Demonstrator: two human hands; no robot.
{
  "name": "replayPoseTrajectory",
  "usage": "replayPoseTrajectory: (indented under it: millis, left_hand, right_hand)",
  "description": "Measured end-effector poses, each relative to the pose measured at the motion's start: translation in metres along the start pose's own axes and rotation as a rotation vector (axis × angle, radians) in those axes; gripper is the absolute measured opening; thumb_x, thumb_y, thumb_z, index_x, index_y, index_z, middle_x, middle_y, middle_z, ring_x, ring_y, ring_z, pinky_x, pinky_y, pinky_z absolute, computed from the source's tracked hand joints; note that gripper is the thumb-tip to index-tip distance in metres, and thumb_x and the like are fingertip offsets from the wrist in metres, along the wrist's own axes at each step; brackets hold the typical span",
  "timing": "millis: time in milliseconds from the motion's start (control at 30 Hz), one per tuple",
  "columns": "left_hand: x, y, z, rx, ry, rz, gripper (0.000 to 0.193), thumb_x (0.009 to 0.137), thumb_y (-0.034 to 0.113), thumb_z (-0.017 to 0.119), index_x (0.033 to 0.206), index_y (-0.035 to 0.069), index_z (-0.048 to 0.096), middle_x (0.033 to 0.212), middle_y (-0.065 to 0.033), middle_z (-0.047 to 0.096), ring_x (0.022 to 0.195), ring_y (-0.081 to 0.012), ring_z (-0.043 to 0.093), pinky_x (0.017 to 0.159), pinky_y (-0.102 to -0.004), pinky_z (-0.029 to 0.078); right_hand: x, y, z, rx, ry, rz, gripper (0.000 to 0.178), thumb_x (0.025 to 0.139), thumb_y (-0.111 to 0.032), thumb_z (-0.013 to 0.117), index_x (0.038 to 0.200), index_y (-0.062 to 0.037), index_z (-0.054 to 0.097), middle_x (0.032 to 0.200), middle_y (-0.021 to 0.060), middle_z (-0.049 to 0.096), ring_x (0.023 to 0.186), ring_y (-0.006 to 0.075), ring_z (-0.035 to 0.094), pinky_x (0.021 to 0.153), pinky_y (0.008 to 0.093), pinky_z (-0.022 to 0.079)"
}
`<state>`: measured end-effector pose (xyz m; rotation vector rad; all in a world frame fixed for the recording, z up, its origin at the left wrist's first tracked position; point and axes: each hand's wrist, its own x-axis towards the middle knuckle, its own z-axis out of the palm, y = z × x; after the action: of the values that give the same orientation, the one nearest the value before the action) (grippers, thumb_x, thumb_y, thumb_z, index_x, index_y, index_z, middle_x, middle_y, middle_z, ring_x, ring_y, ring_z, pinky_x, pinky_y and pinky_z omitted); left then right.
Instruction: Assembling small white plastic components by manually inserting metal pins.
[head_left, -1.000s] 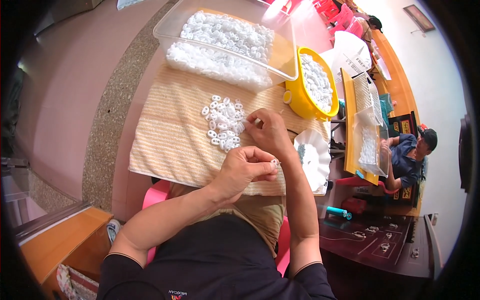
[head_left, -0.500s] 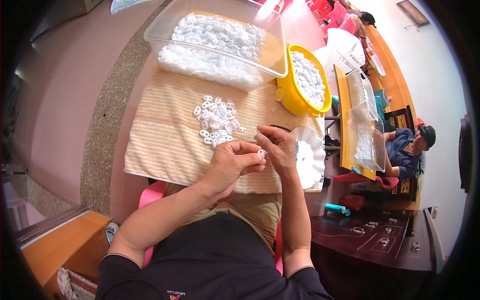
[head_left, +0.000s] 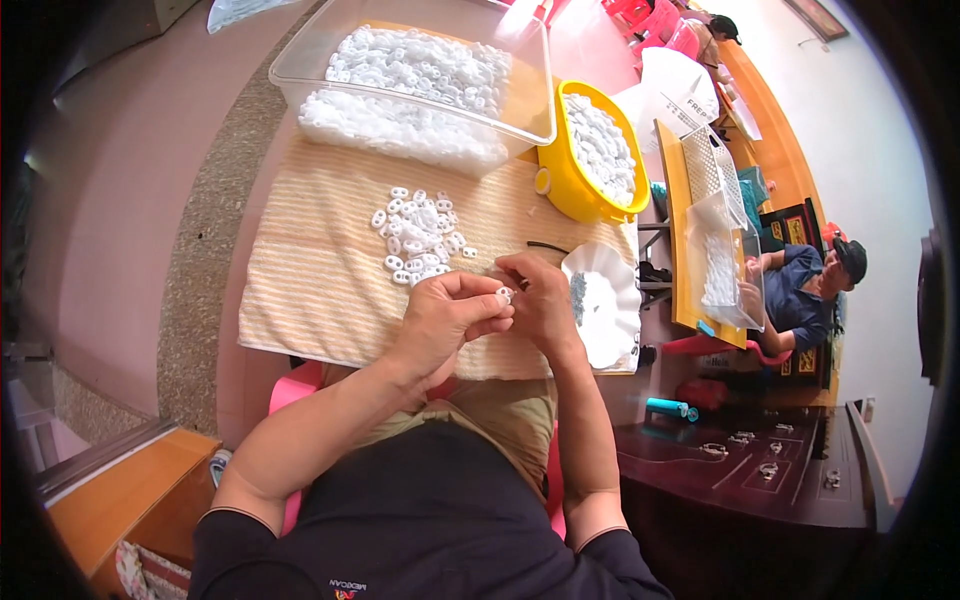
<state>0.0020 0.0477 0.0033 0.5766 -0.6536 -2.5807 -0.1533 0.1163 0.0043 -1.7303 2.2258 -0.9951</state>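
Observation:
My left hand (head_left: 436, 318) pinches a small white plastic piece with two holes (head_left: 505, 294) between thumb and forefinger. Close against it is my right hand (head_left: 545, 305), fingers bent and drawn together at the piece; what they hold, if anything, is too small to make out. Beyond the hands, a loose pile of similar white two-holed pieces (head_left: 418, 236) lies on a striped towel (head_left: 310, 250). Just right of my right hand sits a white scalloped dish (head_left: 610, 325) with small dark grey parts (head_left: 578, 298) along its left side. A thin black strip (head_left: 546, 245) lies behind that hand.
A clear plastic bin (head_left: 535, 130) full of white pieces stands at the far side. Beside it is a yellow tub (head_left: 560, 185), also filled. Farther right, a person (head_left: 805, 290) sits at another table with a clear container (head_left: 735, 300). A dark panel (head_left: 740, 470) lies lower right.
The whole view has shifted slightly, moving the scene left. My right hand's fingers have come down and closer to the white piece, which my left hand still holds.

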Motion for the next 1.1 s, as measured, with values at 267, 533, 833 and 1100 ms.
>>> replayPoseTrajectory:
  millis: [267, 533, 833, 1100]
  left_hand:
    - [0.008, -0.001, -0.007, -0.022, 0.011, 0.032, 0.010, 0.085, -0.001, 0.063, 0.095, -0.001, 0.062, 0.088, -0.0099, 0.067, 0.078, -0.0172, 0.067, 0.074, -0.0285, 0.058]
    - [0.009, 0.007, -0.009, -0.041, 0.031, 0.041, 0.010, 0.086, -0.001, 0.062, 0.096, 0.000, 0.060, 0.087, -0.0113, 0.067, 0.078, -0.0185, 0.067, 0.075, -0.0291, 0.058]
    - [0.011, 0.010, -0.012, -0.050, 0.053, 0.072, 0.010, 0.086, -0.002, 0.061, 0.096, -0.001, 0.060, 0.089, -0.0108, 0.065, 0.080, -0.0191, 0.067, 0.076, -0.0305, 0.059]
    - [0.012, 0.008, -0.011, -0.011, 0.097, 0.044, 0.011, 0.085, -0.002, 0.062, 0.096, -0.002, 0.060, 0.088, -0.0098, 0.065, 0.079, -0.0190, 0.067, 0.075, -0.0302, 0.058]
  right_hand:
    - [-0.001, -0.008, -0.009, -0.129, -0.148, -0.010, 0.026, 0.072, -0.001, 0.065, 0.098, -0.0011, 0.065, 0.087, 0.0153, 0.063, 0.081, 0.0324, 0.063, 0.070, 0.0379, 0.050]
    - [0.001, -0.009, -0.015, -0.137, -0.268, 0.045, 0.027, 0.076, -0.001, 0.062, 0.103, -0.0031, 0.064, 0.086, 0.0179, 0.061, 0.082, 0.0383, 0.060, 0.071, 0.0420, 0.048]
    - [-0.003, -0.003, -0.023, 0.287, -0.255, 0.265, 0.026, 0.082, -0.002, 0.068, 0.108, 0.0021, 0.063, 0.080, 0.0038, 0.062, 0.069, 0.0087, 0.055, 0.062, 0.0246, 0.046]
    - [-0.010, 0.008, -0.020, 0.765, -0.193, 0.409, 0.026, 0.085, 0.000, 0.066, 0.110, 0.0045, 0.060, 0.082, 0.0036, 0.062, 0.071, 0.0094, 0.060, 0.064, 0.0223, 0.051]
